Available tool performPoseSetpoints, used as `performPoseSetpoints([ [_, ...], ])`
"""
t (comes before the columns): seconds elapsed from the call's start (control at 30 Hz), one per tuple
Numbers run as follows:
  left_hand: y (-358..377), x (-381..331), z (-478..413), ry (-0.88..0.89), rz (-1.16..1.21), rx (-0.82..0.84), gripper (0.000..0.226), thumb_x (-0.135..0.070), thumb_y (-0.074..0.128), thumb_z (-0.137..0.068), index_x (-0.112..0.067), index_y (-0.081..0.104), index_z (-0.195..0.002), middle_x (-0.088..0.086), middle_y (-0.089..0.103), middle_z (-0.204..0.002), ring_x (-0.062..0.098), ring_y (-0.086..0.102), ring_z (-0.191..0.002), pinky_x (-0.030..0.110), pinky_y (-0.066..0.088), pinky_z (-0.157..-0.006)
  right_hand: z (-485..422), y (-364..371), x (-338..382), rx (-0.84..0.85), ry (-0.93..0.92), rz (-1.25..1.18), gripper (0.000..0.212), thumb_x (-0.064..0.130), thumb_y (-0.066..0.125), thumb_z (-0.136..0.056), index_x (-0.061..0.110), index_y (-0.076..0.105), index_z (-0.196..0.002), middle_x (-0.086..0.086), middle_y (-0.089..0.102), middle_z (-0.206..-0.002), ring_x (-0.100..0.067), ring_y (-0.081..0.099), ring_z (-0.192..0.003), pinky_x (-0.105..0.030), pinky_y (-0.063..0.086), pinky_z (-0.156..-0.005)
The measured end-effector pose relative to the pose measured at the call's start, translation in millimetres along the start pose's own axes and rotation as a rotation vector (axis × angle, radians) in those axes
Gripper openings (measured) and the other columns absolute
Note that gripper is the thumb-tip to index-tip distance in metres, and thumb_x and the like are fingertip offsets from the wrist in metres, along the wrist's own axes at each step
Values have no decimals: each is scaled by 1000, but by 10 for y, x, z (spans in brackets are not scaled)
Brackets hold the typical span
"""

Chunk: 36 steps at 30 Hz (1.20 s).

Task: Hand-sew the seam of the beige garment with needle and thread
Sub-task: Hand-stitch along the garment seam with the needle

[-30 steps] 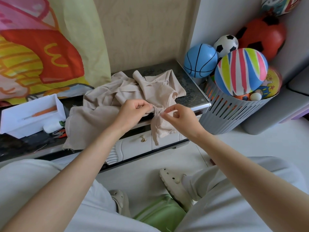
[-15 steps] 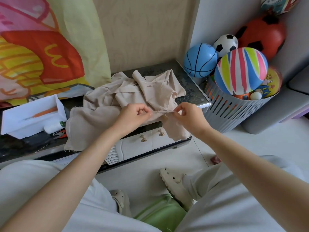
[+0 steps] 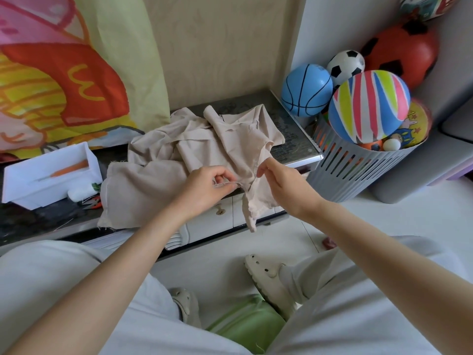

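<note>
**Mia:** Where is the beige garment?

**Tom:** It lies all crumpled on the dark table. 1 bit hangs down over the front edge, between the 2 hands.

**Mia:** What are the hands doing?

**Tom:** The left hand has its fingers curled and pinches a folded edge of the cloth. The right hand pinches the cloth just beside it, thumb against finger. A line of stitches runs up from there.

**Mia:** So which step is this?

**Tom:** I think the seam is being held tight and lined up for a stitch. Only part of it looks sewn, so there is more to do.

**Mia:** What does the next move need?

**Tom:** I think it needs a small, careful poke close to the last stitch, with both layers kept flat together.

**Mia:** Can you see the needle?

**Tom:** No, not for sure. A thin pale line sits by the left fingertips. It may be the needle or just the cloth edge. The thread is too thin to see. I cannot tell what the orange thing in the white box is.
</note>
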<state>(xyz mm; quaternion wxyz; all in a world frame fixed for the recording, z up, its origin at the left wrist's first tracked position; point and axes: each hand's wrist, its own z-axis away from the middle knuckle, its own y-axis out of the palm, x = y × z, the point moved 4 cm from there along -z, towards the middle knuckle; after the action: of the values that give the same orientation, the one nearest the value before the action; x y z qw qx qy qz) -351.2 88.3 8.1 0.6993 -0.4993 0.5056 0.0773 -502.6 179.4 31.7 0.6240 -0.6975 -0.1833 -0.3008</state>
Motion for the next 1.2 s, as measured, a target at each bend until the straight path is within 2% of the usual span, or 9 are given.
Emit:
performPoseSetpoints([
  [0.13, -14, 48, 40, 4, -15, -13, 17, -21, 73, -81, -36, 68, -75, -7, 38, -54, 8, 32, -53, 27, 26, -55, -11, 114, 42, -61, -55, -36, 25, 7, 40, -98, 6, 65, -103, 26, 42, -70, 14, 47, -59, -8, 34, -57],
  [0.23, -35, 63, 59, -1, -24, -25, 10, -22, 73, -81, -32, 71, -77, -3, 35, -54, 9, 30, -54, 29, 24, -56, -15, 190, 15, -67, -37, -37, 21, 8, 47, -96, 8, 67, -101, 24, 45, -65, 3, 49, -56, -11, 38, -56],
  [0.33, -63, 57, 61, 9, -38, -22, 10, -23, 73, -81, -31, 71, -76, 6, 41, -56, 12, 33, -56, 29, 25, -58, -3, 235, 17, -52, -31, -23, 18, 9, 48, -96, 9, 66, -100, 13, 52, -66, -11, 54, -61, -30, 48, -64],
  [0.43, -79, 54, 55, 8, -42, -16, 12, -23, 73, -81, -33, 69, -75, 21, 54, -65, 15, 38, -59, 30, 28, -60, -9, 235, 28, -55, -16, -19, 19, 9, 47, -96, 10, 66, -100, 8, 55, -72, -18, 57, -68, -35, 49, -66],
  [0.57, -76, 51, 39, 17, -52, -23, 18, -23, 75, -80, -38, 66, -72, 19, 58, -68, 15, 40, -60, 29, 31, -59, -37, 240, 56, -43, -15, -14, 20, 9, 46, -97, 10, 66, -100, 9, 55, -75, -15, 56, -71, -33, 48, -68],
  [0.7, -65, 62, 25, 22, -63, -24, 21, -23, 75, -80, -40, 64, -72, 15, 65, -75, 28, 53, -68, 33, 42, -64, -48, 248, 71, -36, -27, -4, 21, 8, 46, -96, 9, 66, -99, 8, 56, -77, -19, 62, -79, -34, 49, -72],
  [0.9, -81, 63, 45, 12, -7, -35, 24, -19, 75, -80, -37, 61, -71, -6, 41, -59, 10, 38, -57, 27, 33, -60, -38, 269, 63, -31, -43, -15, 19, 9, 47, -96, 8, 67, -96, 8, 55, -75, -18, 57, -74, -33, 47, -71],
  [1.07, -70, 74, 64, 39, 10, -5, 24, -19, 70, -84, -38, 60, -73, 3, 59, -73, 13, 49, -67, 34, 44, -68, -27, 264, 72, -45, -61, -23, 19, 7, 47, -95, 7, 66, -96, 6, 57, -76, -22, 61, -76, -36, 48, -71],
  [1.2, -76, 59, 74, 21, 38, -4, 23, -17, 67, -85, -36, 62, -72, -12, 59, -69, 10, 52, -68, 30, 43, -71, -34, 259, 81, -48, -71, -17, 21, 5, 45, -95, 7, 66, -97, 6, 57, -77, -21, 62, -78, -32, 47, -71],
])
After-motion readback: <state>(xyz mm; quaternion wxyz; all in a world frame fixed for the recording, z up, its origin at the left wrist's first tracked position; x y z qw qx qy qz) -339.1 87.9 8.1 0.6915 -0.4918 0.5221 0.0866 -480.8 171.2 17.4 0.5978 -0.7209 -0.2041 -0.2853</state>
